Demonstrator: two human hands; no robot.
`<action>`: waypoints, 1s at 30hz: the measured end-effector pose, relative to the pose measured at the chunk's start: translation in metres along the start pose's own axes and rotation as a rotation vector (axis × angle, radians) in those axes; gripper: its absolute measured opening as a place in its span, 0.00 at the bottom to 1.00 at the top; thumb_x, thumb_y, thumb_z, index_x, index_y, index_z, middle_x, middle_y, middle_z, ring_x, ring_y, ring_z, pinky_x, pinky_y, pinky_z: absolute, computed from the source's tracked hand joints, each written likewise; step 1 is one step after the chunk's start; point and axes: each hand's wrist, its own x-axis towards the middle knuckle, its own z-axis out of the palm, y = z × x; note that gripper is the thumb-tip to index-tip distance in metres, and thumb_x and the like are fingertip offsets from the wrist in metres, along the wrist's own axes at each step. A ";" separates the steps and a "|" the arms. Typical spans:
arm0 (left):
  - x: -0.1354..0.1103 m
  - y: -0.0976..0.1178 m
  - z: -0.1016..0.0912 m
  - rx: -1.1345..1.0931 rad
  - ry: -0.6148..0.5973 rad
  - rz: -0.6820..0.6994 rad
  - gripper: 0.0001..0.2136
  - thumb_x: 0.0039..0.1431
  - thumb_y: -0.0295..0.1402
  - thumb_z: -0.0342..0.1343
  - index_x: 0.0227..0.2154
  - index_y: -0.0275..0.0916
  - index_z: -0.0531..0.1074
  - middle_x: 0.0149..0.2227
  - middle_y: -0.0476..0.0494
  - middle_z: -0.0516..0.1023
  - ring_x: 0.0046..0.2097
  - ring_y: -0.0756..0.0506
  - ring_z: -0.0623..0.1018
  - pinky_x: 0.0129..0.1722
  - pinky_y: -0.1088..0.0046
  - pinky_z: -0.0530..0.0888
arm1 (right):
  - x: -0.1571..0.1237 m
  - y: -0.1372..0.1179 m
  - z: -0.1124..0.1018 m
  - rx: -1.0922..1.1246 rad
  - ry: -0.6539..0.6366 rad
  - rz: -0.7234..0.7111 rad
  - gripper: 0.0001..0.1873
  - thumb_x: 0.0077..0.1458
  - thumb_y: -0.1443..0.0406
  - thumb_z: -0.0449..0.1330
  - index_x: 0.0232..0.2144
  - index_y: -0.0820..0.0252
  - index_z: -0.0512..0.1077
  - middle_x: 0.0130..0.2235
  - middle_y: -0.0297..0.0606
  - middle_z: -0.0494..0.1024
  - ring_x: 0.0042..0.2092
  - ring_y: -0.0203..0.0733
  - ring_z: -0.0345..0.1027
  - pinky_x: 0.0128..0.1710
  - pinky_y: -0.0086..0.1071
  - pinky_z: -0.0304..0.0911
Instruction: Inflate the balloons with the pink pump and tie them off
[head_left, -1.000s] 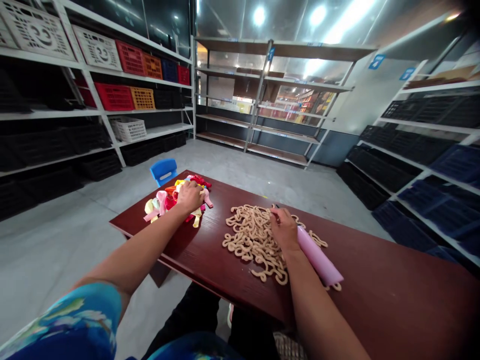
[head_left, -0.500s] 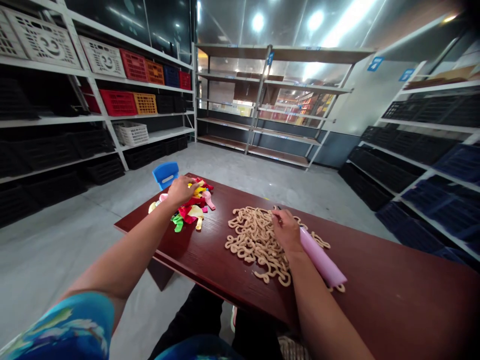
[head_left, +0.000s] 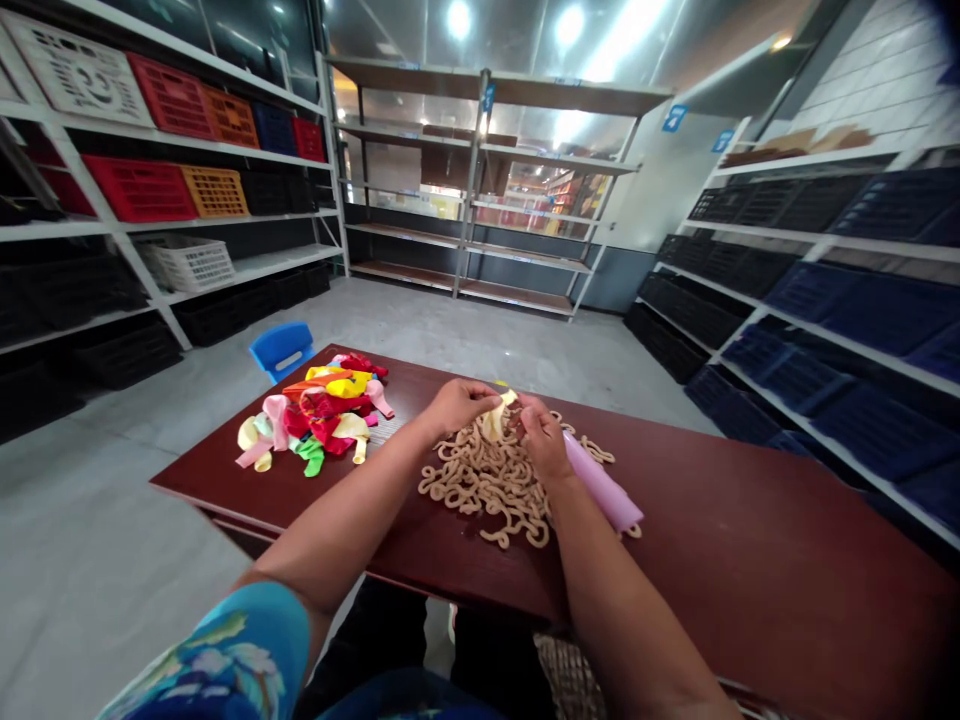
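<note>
Above the table, my left hand [head_left: 460, 406] pinches a limp pale yellow balloon [head_left: 493, 420]. My right hand [head_left: 544, 440] is closed close beside the balloon's right side; what its fingertips grip is hidden. Beneath both hands spreads a heap of curly beige rope-like pieces [head_left: 480, 475]. A shiny pink roll or tube [head_left: 604, 484] lies just right of my right hand, partly over some of those pieces. Farther left is a pile of deflated balloons [head_left: 324, 408] in red, yellow, pink, green and cream.
All these things lie on a dark red-brown table [head_left: 720, 530]. A blue chair [head_left: 282, 350] stands behind its far left corner. Shelves with coloured crates [head_left: 161, 188] line the left side, metal racks [head_left: 472, 190] the back, and dark crates [head_left: 862, 300] the right.
My left hand has moved right from the balloon pile to my right hand, bringing a pale yellow balloon. My right hand stays over the beige heap. The view has turned slightly right.
</note>
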 end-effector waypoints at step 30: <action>0.006 -0.024 0.029 -1.340 0.098 -0.339 0.06 0.58 0.26 0.48 0.33 0.31 0.69 0.27 0.43 0.70 0.27 0.53 0.72 0.26 0.79 0.68 | -0.002 -0.045 -0.047 -0.888 -0.071 -0.261 0.18 0.52 0.59 0.55 0.45 0.56 0.70 0.46 0.41 0.72 0.48 0.44 0.63 0.49 0.39 0.58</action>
